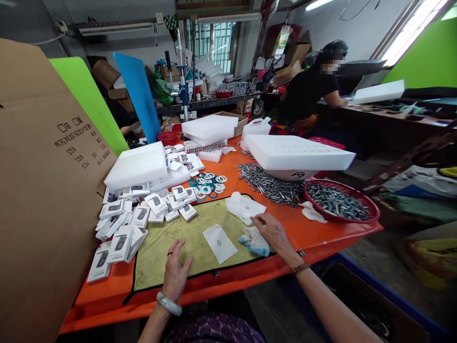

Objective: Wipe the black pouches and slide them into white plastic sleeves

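Note:
My left hand (176,267) is held over the front of a yellow-green cloth (164,252), fingers apart and holding nothing. A white frosted plastic bag (220,243) with a small triangle mark lies flat on the cloth, right of that hand. My right hand (273,232) reaches to the cloth's far right part. Its fingertips are pinched at the edge of another frosted plastic bag (244,208), which lies crumpled. Below the right hand is a blue and white knitted piece (254,241), partly covered by the hand.
Small white printed boxes (119,242) are heaped on the left beside a tall carton (43,190). Teal and white rings (207,185) lie behind the cloth. Metal parts (271,183) and a red basket (342,202) sit at right. A person (310,90) works behind.

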Demonstrator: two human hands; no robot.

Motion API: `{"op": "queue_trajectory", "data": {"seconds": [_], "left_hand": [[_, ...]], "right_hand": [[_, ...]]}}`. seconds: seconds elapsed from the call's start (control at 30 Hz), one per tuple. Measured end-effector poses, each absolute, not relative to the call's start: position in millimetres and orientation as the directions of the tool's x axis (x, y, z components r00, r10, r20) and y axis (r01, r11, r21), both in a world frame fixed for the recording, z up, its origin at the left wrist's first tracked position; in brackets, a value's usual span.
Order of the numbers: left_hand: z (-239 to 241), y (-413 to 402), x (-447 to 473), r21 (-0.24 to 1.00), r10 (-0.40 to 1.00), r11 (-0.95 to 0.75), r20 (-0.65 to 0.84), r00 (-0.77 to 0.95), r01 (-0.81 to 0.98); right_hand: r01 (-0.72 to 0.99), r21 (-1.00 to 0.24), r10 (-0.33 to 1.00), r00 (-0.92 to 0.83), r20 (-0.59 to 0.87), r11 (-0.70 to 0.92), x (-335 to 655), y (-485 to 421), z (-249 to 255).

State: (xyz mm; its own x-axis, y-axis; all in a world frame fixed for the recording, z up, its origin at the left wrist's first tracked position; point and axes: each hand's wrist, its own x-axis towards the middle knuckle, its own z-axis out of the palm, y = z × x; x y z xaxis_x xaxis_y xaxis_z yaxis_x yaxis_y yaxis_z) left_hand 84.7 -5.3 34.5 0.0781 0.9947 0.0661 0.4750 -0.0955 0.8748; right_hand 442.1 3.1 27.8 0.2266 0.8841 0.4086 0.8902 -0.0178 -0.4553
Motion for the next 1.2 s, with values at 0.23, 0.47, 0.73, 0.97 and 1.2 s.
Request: {"op": "queue_trajectory", "data": {"seconds": [0.23, 0.47, 0.73, 0.97, 1.2], "left_hand": [[49.2, -16.1, 88.5, 0.967, 0.991, 0.124, -0.13, 0.012, 0.225], [54.4, -18.8, 95.7, 0.965, 0.96, 0.255, -0.26, 0.106, 0.057], [61.1, -18.7, 113.6, 0.961, 0.944, 0.27, -0.275, 0.182, 0.053], [72.2, -6.0, 142.7, 0.858, 0.839, 0.505, -0.464, 0.284, -0.089], [74.3, 4.5, 173.1, 0.648, 0.764, 0.643, -0.505, 0.402, -0.407]], "right_hand": [[0.955, -0.295, 0.895, 0.121, 0.43, 0.013, 437.9, 36.9, 49.1], [0.993, -0.109, 0.933, 0.071, 0.353, -0.034, 429.5, 41.1, 46.0], [0.883, -0.4, 0.912, 0.35, 0.212, -0.246, 454.3, 57.0, 39.0], [0.78, -0.59, 0.899, 0.391, 0.199, -0.208, 435.3, 61.0, 69.2], [0.526, -0.849, 0.94, 0.313, 0.135, -0.053, 362.0, 26.6, 104.9]]}}
